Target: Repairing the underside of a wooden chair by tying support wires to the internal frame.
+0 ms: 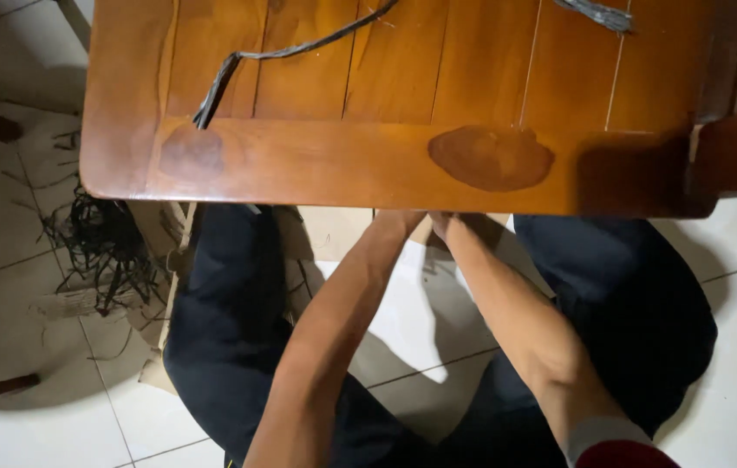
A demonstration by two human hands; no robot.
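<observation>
The person sits with both arms reaching forward and under the near edge of a wooden surface (316, 165); the left hand (403, 221) and the right hand (440, 224) meet just below that edge, close together, maybe touching; only the wrists and the backs of the hands show, and the fingers are hidden under the wood, so I cannot tell if each grip is apart, together, or clamped on something; what they hold, if anything, is hidden too.

On top of the surface lies a long dark strap (238, 69); it runs from the far side down toward the near left corner; a grey frayed cord end (598, 13) lies at the far right.

The person's legs, in dark trousers (230, 329), are spread on both sides of the arms; a flat brown piece of cardboard (334, 234) lies on the white tiled floor (65, 425) under them; a messy pile of thin black strips (100, 247) lies on the floor to the left.
</observation>
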